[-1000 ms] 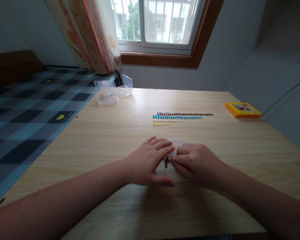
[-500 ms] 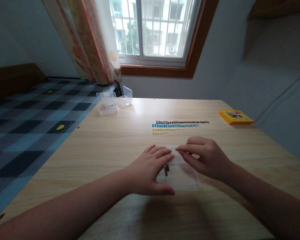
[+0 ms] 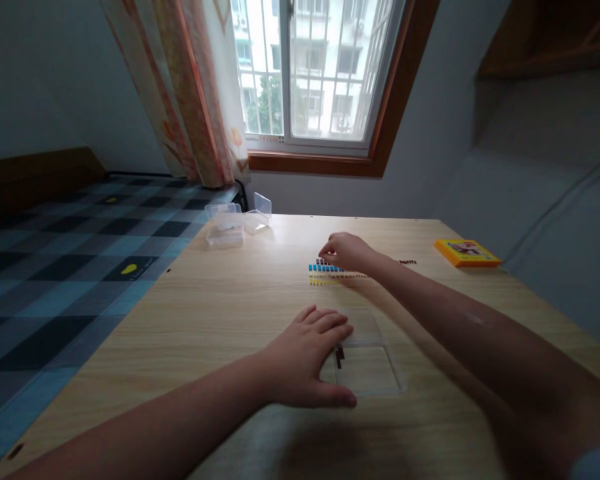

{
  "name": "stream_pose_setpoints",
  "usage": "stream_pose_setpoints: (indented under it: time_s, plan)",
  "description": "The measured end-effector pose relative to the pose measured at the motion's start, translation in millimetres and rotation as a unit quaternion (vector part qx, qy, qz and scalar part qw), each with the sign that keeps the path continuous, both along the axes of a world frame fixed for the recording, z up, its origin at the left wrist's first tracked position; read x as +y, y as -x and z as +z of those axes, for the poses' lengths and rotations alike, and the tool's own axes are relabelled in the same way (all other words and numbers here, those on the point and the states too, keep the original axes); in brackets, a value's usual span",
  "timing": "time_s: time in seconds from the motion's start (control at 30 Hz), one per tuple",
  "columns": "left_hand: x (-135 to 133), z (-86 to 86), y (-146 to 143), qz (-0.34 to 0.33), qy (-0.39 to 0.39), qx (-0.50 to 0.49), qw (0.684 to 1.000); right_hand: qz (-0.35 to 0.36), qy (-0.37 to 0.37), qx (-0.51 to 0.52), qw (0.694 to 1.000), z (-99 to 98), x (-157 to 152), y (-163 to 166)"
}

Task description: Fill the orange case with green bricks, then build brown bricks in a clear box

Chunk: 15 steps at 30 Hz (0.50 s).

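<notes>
My left hand (image 3: 305,363) lies spread over the left side of an opened clear plastic box (image 3: 373,377). A few small dark brown pieces (image 3: 339,356) sit inside the box beside my fingers. My right hand (image 3: 349,251) reaches across the table to the rows of tiny pieces, thumb and fingertips pinched near the left end of the dark brown row (image 3: 407,262). Whether a piece is between them is too small to see. Below it run a blue row (image 3: 321,268) and a yellow row (image 3: 317,282), with a thin dull row between. My right hand and forearm cover parts of these rows.
Other open clear plastic boxes (image 3: 225,235) stand at the table's far left corner. A yellow-orange box (image 3: 467,253) lies near the right edge. Beyond the wooden table (image 3: 250,300) are a checked bed (image 3: 100,280) on the left and a window at the back.
My right hand has moved from above the clear box, forward and to the left, to the rows of pieces. My left hand stays on the box. The view has tilted up slightly.
</notes>
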<state>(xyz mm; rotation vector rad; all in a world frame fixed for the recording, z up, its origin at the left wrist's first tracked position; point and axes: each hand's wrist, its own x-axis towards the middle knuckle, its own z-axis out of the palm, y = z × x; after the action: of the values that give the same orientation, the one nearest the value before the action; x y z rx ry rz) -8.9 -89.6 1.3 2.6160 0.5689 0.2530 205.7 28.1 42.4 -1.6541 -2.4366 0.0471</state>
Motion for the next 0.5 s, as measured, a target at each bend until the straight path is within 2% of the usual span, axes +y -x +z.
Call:
stream_pose_setpoints:
  time_s: [0.27, 0.5]
  plan:
    - [-0.2, -6.1, 0.7, -0.002, -0.002, -0.011, 1.0, -0.026, 0.029, -0.014, 0.999, -17.9, 25.9, 7.7]
    - [-0.4, -6.1, 1.3, -0.001, -0.001, -0.017, 1.0, -0.042, 0.053, 0.033, 0.997, -18.7, 42.2, 2.9]
